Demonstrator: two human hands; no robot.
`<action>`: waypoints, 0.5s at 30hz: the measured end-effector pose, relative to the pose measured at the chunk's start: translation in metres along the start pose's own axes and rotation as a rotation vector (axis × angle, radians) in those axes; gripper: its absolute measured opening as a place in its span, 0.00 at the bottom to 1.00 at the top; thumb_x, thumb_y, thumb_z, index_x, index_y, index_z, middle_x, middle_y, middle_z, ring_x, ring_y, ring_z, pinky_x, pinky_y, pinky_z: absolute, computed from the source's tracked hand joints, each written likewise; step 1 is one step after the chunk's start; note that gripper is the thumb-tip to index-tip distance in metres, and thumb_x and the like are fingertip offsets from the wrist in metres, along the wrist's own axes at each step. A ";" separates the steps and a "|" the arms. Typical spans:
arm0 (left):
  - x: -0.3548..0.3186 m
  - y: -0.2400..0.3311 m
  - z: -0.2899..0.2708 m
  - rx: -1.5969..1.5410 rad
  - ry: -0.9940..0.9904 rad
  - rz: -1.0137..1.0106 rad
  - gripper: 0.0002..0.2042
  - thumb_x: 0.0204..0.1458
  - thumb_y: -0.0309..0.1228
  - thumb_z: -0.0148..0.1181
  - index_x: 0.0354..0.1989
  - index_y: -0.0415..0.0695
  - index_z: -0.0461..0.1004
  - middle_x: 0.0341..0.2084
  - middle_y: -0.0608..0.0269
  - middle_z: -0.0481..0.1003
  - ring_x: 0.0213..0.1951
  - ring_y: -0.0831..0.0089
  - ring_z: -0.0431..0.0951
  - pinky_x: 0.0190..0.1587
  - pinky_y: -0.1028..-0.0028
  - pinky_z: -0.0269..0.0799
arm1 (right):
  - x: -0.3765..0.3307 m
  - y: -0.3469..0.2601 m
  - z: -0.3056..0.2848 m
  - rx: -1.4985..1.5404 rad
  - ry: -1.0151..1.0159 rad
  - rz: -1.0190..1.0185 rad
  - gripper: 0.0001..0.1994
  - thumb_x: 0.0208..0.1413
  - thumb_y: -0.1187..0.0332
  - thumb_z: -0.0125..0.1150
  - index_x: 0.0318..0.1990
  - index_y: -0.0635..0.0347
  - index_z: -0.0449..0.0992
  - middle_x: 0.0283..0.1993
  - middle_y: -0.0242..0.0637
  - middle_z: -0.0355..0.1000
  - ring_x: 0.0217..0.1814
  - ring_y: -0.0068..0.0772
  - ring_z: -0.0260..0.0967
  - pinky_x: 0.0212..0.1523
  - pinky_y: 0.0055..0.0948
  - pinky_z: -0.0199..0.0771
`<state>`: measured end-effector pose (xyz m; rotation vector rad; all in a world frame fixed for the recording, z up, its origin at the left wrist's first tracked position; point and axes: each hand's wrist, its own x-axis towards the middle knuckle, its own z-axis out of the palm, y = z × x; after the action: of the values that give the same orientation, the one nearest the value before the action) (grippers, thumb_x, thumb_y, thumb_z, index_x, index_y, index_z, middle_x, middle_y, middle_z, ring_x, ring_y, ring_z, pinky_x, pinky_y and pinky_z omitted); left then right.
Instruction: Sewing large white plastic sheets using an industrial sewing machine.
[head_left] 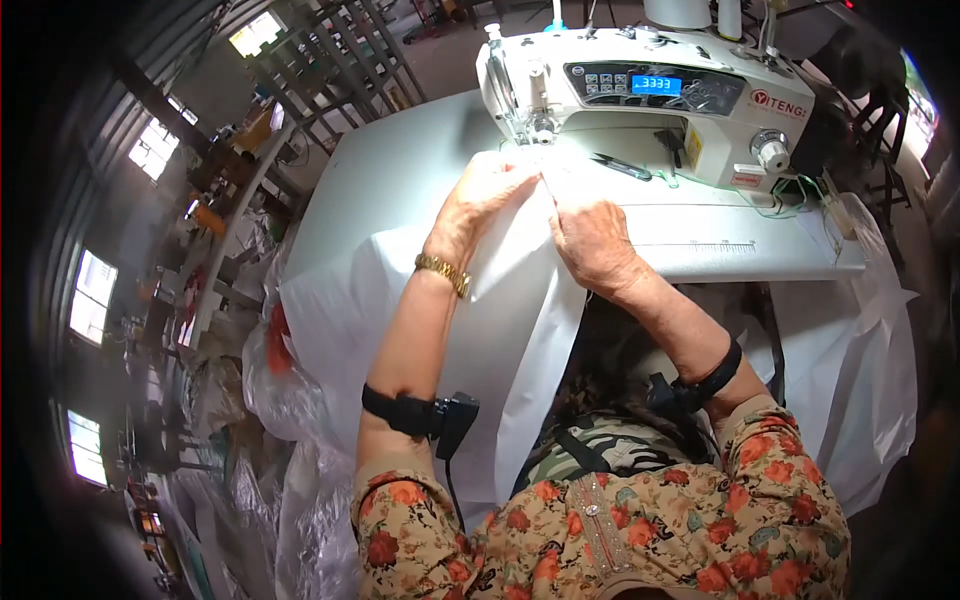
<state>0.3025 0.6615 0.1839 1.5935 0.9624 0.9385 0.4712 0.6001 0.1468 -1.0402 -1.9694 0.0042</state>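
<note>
A white sewing machine (620, 52) with a lit blue display stands at the far side of the pale worktable (400, 150). Just in front of its needle area, my left hand (487, 188) pinches the edge of a thin white sheet (545, 350), fingers closed. Close beside it on the right, my right hand (597, 242) grips the same sheet's edge, fingertips partly lost in the lamp's glare. From both hands the sheet hangs over the table's near edge toward my lap. Glare hides whether the sheet lies under the presser foot.
Black thread snips (622, 166) and a small dark tool (668, 142) lie under the machine's arm. Green thread (775, 205) trails near the handwheel (770, 152). More white sheeting (860, 350) hangs at right. Clear plastic bags (290, 400) crowd the left side, below a shelf (235, 220).
</note>
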 end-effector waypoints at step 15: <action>0.034 -0.051 -0.009 0.498 0.013 -0.014 0.11 0.56 0.32 0.55 0.24 0.38 0.70 0.19 0.74 0.64 0.25 0.81 0.60 0.28 0.75 0.60 | 0.027 0.046 0.035 -0.187 -0.328 0.148 0.09 0.51 0.73 0.51 0.32 0.67 0.78 0.34 0.51 0.75 0.38 0.51 0.74 0.39 0.43 0.74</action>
<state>0.3007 0.7044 0.1399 1.9880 1.2841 0.7320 0.4702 0.6606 0.1277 -1.3773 -2.2124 0.0771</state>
